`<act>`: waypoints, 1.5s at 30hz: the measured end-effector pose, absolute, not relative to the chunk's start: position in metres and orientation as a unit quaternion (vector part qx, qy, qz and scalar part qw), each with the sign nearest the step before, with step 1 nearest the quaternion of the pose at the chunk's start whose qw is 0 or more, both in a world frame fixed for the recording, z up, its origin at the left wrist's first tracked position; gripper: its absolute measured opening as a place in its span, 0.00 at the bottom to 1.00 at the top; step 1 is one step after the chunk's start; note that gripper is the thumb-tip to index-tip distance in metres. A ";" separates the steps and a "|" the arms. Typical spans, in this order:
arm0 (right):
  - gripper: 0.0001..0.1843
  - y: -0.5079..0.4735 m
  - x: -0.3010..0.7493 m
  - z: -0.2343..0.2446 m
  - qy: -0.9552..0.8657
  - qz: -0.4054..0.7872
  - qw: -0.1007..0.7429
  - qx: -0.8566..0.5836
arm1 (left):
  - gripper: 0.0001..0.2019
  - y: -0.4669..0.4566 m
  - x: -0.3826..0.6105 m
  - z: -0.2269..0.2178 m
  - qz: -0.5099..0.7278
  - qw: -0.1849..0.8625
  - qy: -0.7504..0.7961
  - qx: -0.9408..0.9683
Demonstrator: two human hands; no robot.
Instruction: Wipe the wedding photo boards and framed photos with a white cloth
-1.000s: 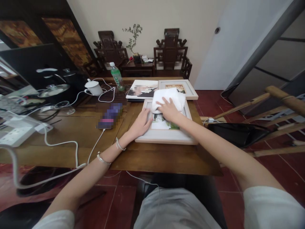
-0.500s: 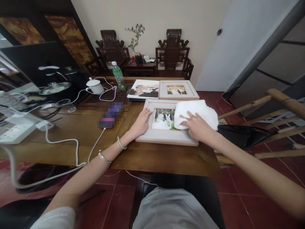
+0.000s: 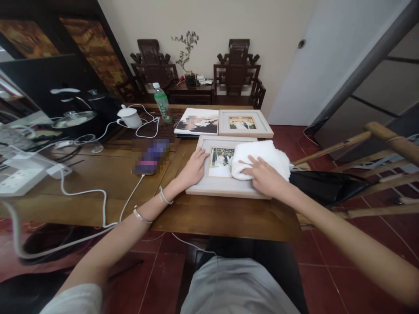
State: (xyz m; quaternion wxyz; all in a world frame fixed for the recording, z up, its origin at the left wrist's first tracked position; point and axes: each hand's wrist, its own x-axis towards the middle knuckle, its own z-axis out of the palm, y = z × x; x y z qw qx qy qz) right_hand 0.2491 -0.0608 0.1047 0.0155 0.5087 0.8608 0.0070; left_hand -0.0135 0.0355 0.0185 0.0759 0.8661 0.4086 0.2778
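Observation:
A light wooden picture frame [image 3: 225, 188] lies flat on the table, with a photo of two people in its middle. My left hand [image 3: 195, 166] grips its left side, fingers over the rim and thumb on the near edge. On the right half of the frame, my right hand [image 3: 262, 173] presses a folded white towel [image 3: 257, 152] down, fingers lying over the cloth. The towel hides the photo's right part and the frame's far right corner.
Behind the frame lie a second framed photo [image 3: 262, 123] and a white photo album [image 3: 196, 114]. A green-labelled bottle [image 3: 163, 104], lidded cup [image 3: 130, 117], phone [image 3: 152, 156], white cables and a power strip [image 3: 19, 176] occupy the left. A wooden chair [image 3: 389, 144] stands at right.
My right hand and the towel have slid left across the frame, covering more of the photo. My left hand stays on the frame's left side.

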 end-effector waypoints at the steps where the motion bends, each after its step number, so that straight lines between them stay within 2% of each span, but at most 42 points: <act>1: 0.33 -0.048 0.252 0.103 0.857 0.015 0.005 0.516 | 0.22 0.035 -0.014 0.019 0.276 0.078 0.409 0.866; 4: 0.32 -0.018 0.254 0.101 0.841 0.050 -0.001 0.538 | 0.21 0.035 -0.015 0.020 0.272 0.085 0.410 0.866; 7: 0.33 -0.010 0.250 0.101 0.836 0.068 0.030 0.544 | 0.21 0.034 -0.015 0.021 0.274 0.093 0.410 0.865; 16: 0.31 -0.098 0.240 0.118 0.863 0.001 0.110 0.494 | 0.20 0.033 -0.010 0.021 0.290 0.097 0.419 0.855; 22: 0.29 -0.099 0.212 0.113 0.863 -0.005 0.091 0.497 | 0.20 0.030 -0.006 0.026 0.306 0.133 0.433 0.837; 29: 0.26 -0.076 0.150 0.097 0.895 -0.011 0.031 0.444 | 0.28 0.025 -0.006 0.042 0.380 0.270 0.480 0.743; 36: 0.26 -0.084 0.171 0.099 0.899 -0.002 0.025 0.438 | 0.26 0.024 -0.007 0.035 0.300 0.185 0.435 0.828; 41: 0.28 -0.093 0.219 0.120 0.874 -0.018 0.064 0.482 | 0.23 0.024 -0.006 0.033 0.267 0.163 0.442 0.841; 45: 0.32 -0.081 0.246 0.120 0.859 -0.034 0.044 0.509 | 0.22 0.024 -0.006 0.033 0.256 0.146 0.431 0.853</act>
